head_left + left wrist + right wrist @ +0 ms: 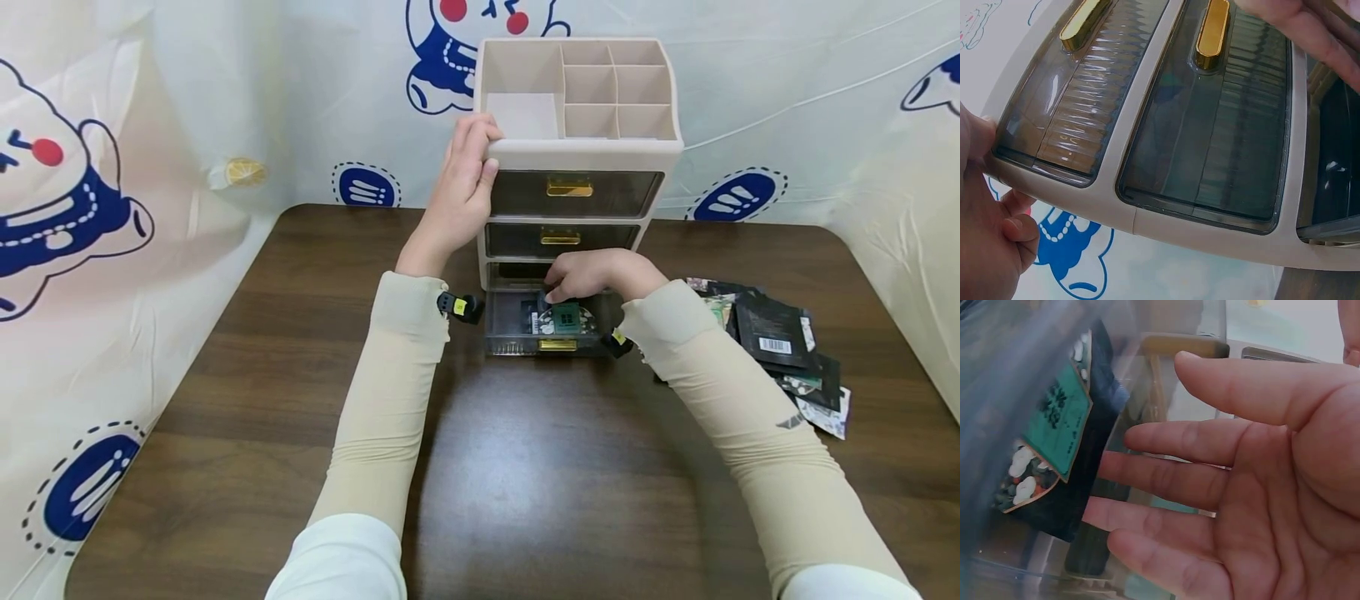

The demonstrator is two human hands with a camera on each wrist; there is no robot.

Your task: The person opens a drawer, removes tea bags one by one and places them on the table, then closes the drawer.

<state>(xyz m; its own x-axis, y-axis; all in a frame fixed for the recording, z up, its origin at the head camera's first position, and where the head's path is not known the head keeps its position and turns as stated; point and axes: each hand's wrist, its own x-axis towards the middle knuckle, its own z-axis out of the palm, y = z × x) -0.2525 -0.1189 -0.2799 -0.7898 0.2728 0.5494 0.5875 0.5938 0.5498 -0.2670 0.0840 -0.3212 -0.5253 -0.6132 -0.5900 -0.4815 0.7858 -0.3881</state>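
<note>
A cream drawer organizer [517,152] stands at the back of the table, its clear bottom drawer [510,343] pulled out. My left hand [461,192] grips the organizer's upper left edge; in the left wrist view, the thumb lies along the front frame and the fingers [1020,228] curl round the side. My right hand [600,273] reaches into the bottom drawer. There lies a dark sachet [1060,425] with a green label and a picture of black and white pieces. The right hand's fingers [1166,478] are straight, with their tips at the sachet's edge.
Two upper drawers with gold handles [569,189] are closed. Open compartments [590,83] top the organizer. On the brown wooden table [555,475], several mostly black sachets [772,329] lie piled to the right. A printed white curtain [300,83] hangs behind.
</note>
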